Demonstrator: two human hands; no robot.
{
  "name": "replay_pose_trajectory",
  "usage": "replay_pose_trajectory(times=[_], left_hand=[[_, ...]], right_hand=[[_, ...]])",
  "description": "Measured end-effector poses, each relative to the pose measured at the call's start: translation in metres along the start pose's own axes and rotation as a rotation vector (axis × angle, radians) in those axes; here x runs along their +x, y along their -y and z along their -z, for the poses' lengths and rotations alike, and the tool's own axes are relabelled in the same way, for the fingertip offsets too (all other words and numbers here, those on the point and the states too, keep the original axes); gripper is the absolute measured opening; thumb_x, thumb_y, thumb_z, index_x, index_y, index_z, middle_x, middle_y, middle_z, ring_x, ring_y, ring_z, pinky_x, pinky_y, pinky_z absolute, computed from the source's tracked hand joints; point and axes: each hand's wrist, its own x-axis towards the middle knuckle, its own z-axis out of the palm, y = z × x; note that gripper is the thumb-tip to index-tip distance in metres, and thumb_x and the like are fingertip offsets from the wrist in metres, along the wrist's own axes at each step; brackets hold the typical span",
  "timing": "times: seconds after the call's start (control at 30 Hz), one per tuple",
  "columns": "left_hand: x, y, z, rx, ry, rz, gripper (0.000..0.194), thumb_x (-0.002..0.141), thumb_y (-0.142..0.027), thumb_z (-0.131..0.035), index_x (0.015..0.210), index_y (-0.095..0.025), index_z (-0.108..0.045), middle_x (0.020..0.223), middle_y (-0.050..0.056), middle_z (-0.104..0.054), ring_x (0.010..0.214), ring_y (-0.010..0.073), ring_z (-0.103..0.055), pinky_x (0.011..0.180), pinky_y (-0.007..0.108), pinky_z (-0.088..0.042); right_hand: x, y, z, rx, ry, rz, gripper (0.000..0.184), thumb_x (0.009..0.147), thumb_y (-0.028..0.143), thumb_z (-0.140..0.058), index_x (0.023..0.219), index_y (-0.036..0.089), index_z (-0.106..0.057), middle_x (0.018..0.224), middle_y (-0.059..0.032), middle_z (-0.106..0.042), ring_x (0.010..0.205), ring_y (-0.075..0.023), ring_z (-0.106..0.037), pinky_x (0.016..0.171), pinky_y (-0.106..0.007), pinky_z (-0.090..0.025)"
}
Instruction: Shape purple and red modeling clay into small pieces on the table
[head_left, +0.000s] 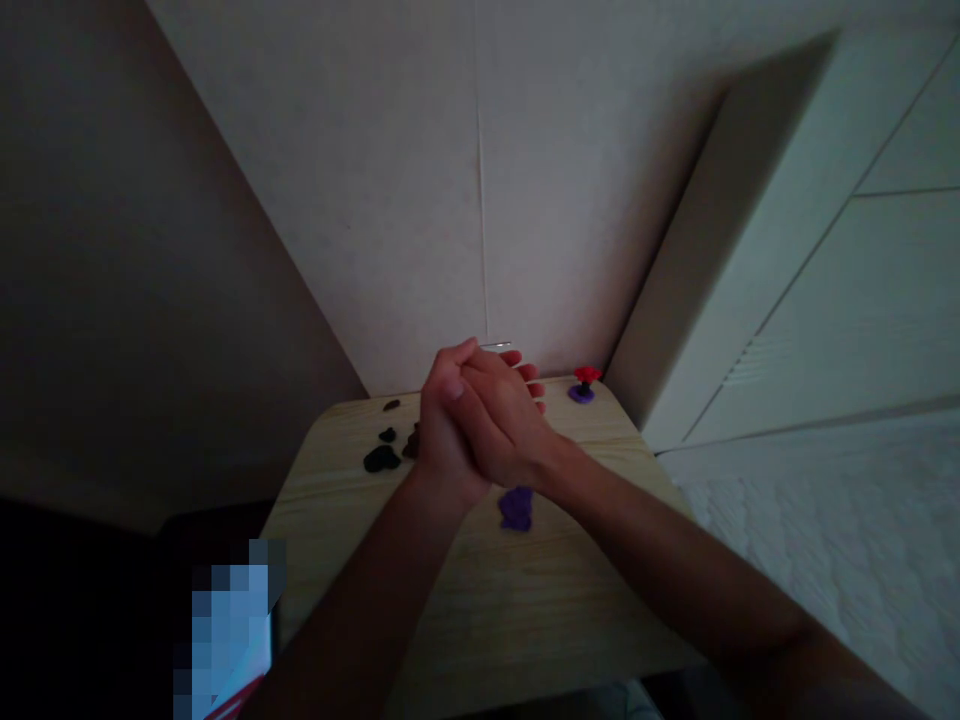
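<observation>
My left hand [441,425] and my right hand [506,405] are pressed together palm to palm above the far part of a small wooden table [480,610]. The right hand lies across the left, its thumb over the left hand's edge. Several fingertips show past the right side of the clasp. Whatever lies between the palms, if anything, is hidden. A lump of purple modelling clay [516,508] rests on the table just below the hands. Partly behind the left hand is a brown lump [412,441].
Left of the hands lie a larger black lump [382,459], a smaller black lump [387,435] and a small brown piece [391,405]. A red flower-like piece [586,374] stands on a purple base [581,394] at back right. A thin metallic rod [496,345] shows behind the hands.
</observation>
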Motion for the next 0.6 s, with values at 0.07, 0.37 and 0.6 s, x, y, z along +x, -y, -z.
replay_pose_trajectory(times=[0.07, 0.37, 0.6], left_hand=[[-0.008, 0.006, 0.002, -0.021, 0.030, 0.117, 0.039, 0.091, -0.051, -0.048, 0.086, -0.019, -0.069, 0.073, 0.006, -0.067, 0.077, 0.0224, -0.071, 0.079, 0.036, -0.058], [-0.033, 0.041, 0.035, -0.039, 0.145, 0.246, 0.015, 0.072, -0.015, -0.062, 0.086, -0.014, -0.069, 0.089, 0.007, -0.071, 0.103, 0.0232, -0.068, 0.101, 0.038, -0.052], [-0.037, 0.057, 0.070, 0.118, 0.099, 0.257, 0.028, 0.081, -0.021, -0.079, 0.107, -0.014, -0.071, 0.115, 0.012, -0.077, 0.114, 0.0254, -0.072, 0.111, 0.043, -0.050]], right_hand=[[-0.013, -0.001, -0.001, 0.051, -0.052, 0.000, 0.058, 0.108, 0.046, -0.021, 0.082, 0.016, -0.064, 0.087, -0.0118, -0.064, 0.084, -0.0238, -0.057, 0.081, -0.042, -0.048], [-0.064, -0.021, 0.010, 0.048, -0.163, -0.306, 0.051, 0.108, 0.044, -0.026, 0.098, 0.016, -0.068, 0.099, -0.0125, -0.069, 0.098, -0.0269, -0.061, 0.091, -0.045, -0.043], [-0.092, -0.030, 0.013, 0.584, -0.053, -0.754, 0.038, 0.102, 0.048, -0.047, 0.096, 0.019, -0.071, 0.096, -0.0056, -0.072, 0.091, -0.0201, -0.066, 0.083, -0.035, -0.052]])
